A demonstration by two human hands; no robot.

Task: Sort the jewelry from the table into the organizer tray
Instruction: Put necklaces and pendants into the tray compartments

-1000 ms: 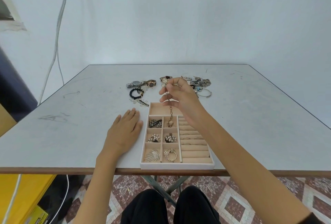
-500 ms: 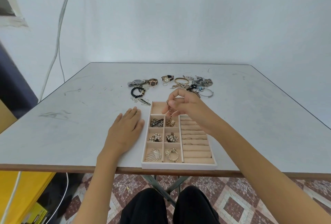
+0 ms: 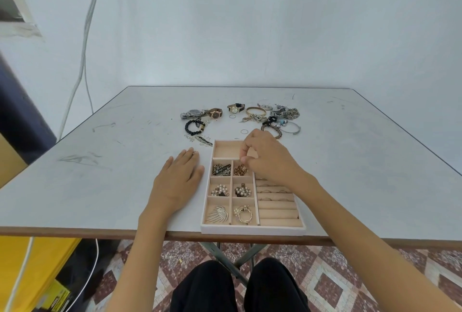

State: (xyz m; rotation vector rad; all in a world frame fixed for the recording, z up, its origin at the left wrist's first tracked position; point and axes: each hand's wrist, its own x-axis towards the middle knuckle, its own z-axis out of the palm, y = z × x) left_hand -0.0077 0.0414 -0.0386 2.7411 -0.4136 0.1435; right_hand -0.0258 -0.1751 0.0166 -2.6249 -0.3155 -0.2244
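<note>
Over the beige gridded tray [image 3: 252, 231], right hand [image 3: 267, 159] curls above a heaped gold chain [image 3: 240, 169], grip unclear; left hand [image 3: 177, 179] flat on counter [image 3: 100, 186]

We see a matt, scuffed grey bench [image 3: 362, 174], a soft-looking matt beige organizer tray [image 3: 252, 231], and glossy metal watches [image 3: 215, 113] just beyond the tray.

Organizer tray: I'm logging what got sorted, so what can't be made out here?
Head view: the right hand covers the far ring rolls and part of the top compartment of the organizer tray.
Whether it pinches the gold chain: hidden under the hand itself.
Too small to count: rings on the rolls.
Tangled, pieces indistinct: far jewelry pile.
</note>
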